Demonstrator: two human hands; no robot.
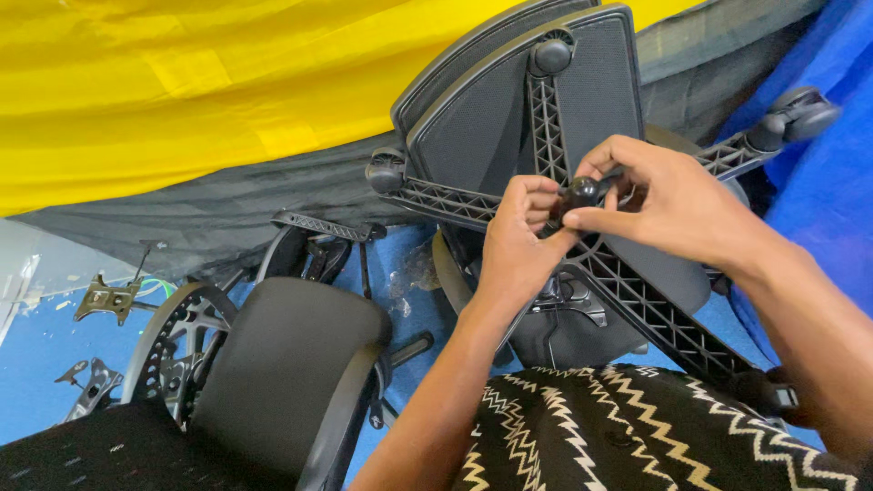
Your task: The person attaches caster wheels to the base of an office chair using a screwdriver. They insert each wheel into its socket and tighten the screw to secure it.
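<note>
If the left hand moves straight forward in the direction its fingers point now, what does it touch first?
Probably the small black part at the hub of the chair base. The left hand already pinches it from the left, opposite the right hand. Depth is hard to judge.

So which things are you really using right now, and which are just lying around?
In use:
- left hand and right hand, both pinching the small black knob
- the star-shaped chair base the knob sits on
- its wheels

Lying around:
- dark chair seat
- round metal ring
- metal bracket
- yellow cloth
- blue floor mat
</note>
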